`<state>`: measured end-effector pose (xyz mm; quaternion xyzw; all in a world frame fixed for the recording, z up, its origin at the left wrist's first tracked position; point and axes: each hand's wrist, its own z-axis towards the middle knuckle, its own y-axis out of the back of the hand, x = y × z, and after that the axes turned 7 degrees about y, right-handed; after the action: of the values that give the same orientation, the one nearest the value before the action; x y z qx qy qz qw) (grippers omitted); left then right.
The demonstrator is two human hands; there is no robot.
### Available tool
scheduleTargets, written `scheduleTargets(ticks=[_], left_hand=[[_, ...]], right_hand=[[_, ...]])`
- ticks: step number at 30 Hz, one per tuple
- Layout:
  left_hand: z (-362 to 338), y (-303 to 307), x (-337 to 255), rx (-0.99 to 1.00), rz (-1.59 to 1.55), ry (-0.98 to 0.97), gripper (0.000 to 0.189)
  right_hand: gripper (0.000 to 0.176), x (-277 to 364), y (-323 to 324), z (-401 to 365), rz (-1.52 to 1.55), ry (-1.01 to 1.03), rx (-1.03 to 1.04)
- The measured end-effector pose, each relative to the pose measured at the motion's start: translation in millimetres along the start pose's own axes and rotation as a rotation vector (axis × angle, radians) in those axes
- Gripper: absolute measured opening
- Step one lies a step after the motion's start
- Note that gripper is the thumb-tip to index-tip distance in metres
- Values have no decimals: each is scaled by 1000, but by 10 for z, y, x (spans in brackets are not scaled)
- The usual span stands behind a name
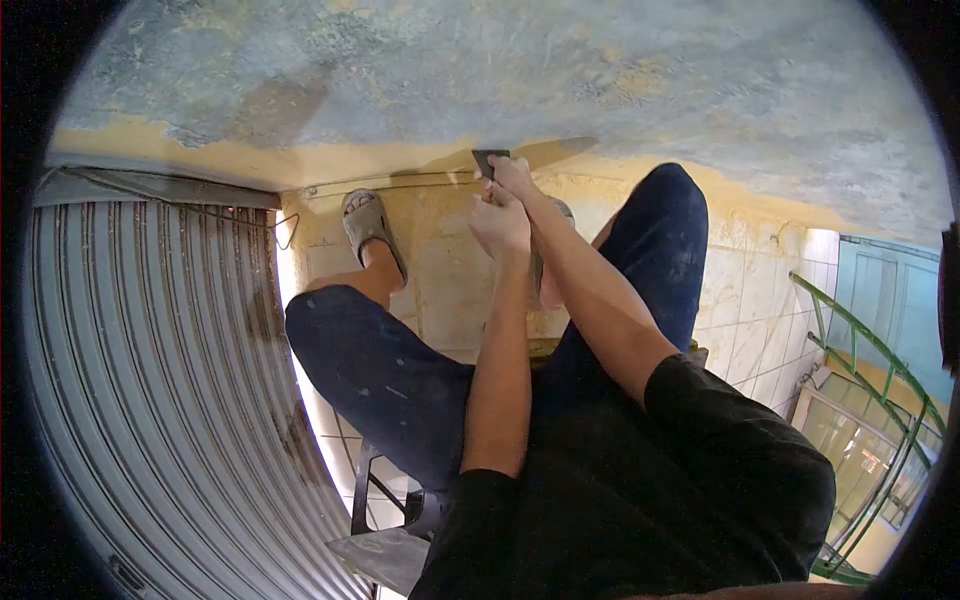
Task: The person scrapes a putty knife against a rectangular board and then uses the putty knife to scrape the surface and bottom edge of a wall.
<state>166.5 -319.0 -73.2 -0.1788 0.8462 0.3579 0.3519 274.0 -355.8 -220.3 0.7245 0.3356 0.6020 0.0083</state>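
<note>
Scraper (484, 162), dark and flat, is pinched in the fingers of the right hand (514, 177), with the left hand (500, 224) curled shut just behind it, and its front edge is at the yellow bottom strip of the big gray wall (450, 80), but I cannot tell if they touch. Bare floor tiles (440, 260) leave room between the hands and the left sandal (372, 222). Bent knees sit on both sides, and farther left is the ridged metal shutter (170, 380).
</note>
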Motion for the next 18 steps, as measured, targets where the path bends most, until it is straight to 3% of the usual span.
scheduleTargets(ticks=[3, 4, 6, 7, 10, 12, 13, 16, 18], left_hand=[[163, -244, 169, -30, -54, 36, 37], [221, -334, 243, -42, -41, 53, 36], [214, -380, 358, -46, -18, 88, 36], [191, -332, 294, 2, 34, 124, 36], [163, -346, 322, 54, 58, 151, 35], [62, -290, 331, 54, 37, 149, 35], [-45, -188, 272, 46, 42, 150, 35], [-244, -63, 180, 56, 14, 141, 36], [-354, -81, 158, 83, -19, 132, 36]], right_hand=[[38, -184, -14, -5, -659, 345, 18], [38, -71, -4, 5, -663, 346, 23], [31, 79, 24, -85, 40, -279, 96], [31, -74, -6, -55, 38, -283, 97], [26, -482, -30, 20, -137, -162, 171], [24, -677, -20, -32, -512, 242, 173], [24, -746, -47, -41, -512, 249, 172], [24, -672, -20, -151, -390, 20, 16], [24, -345, 186, -276, -698, 433, 22]])
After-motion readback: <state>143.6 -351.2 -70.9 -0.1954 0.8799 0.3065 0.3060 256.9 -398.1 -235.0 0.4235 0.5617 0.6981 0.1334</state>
